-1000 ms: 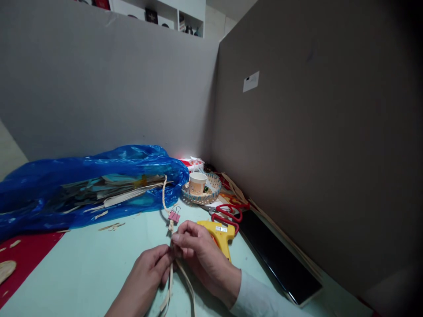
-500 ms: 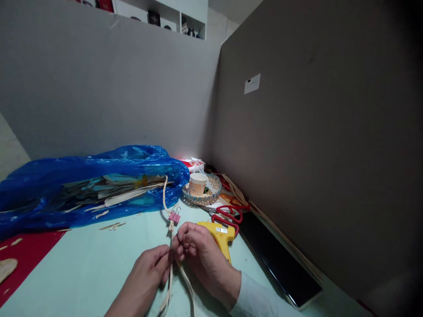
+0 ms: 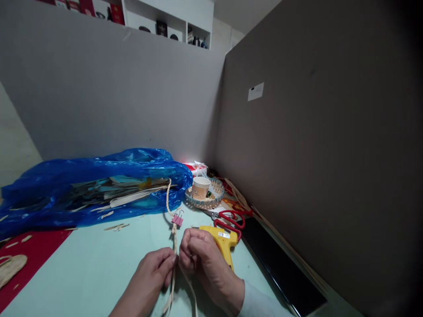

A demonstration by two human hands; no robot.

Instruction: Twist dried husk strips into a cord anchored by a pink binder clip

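A thin, pale fibre braid point(image 3: 168, 196) runs from the blue bag down the table toward me. A pink binder clip point(image 3: 177, 219) grips it. Below the clip, my left hand point(image 3: 157, 270) pinches the pale strands point(image 3: 175, 240) between thumb and fingers. Close beside it on the right, my right hand point(image 3: 206, 264) is closed, fingers curled round a strand point(image 3: 191, 293) that trails out below. Other loose ends hang down under my left hand. The curled fingers partly hide where the strands cross.
A yellow glue gun point(image 3: 224, 240) lies just beyond my right hand, with red-handled scissors point(image 3: 231, 219) behind it. Further back, a paper cup point(image 3: 200, 188) stands in a woven basket point(image 3: 218, 199). A black flat box point(image 3: 280, 264) lies right; a blue plastic bag point(image 3: 99, 165) of dried strips lies left.
The view has shifted slightly, so everything sits a little lower and further right. My right hand has drawn slightly away from my left; both remain closed on the strands.
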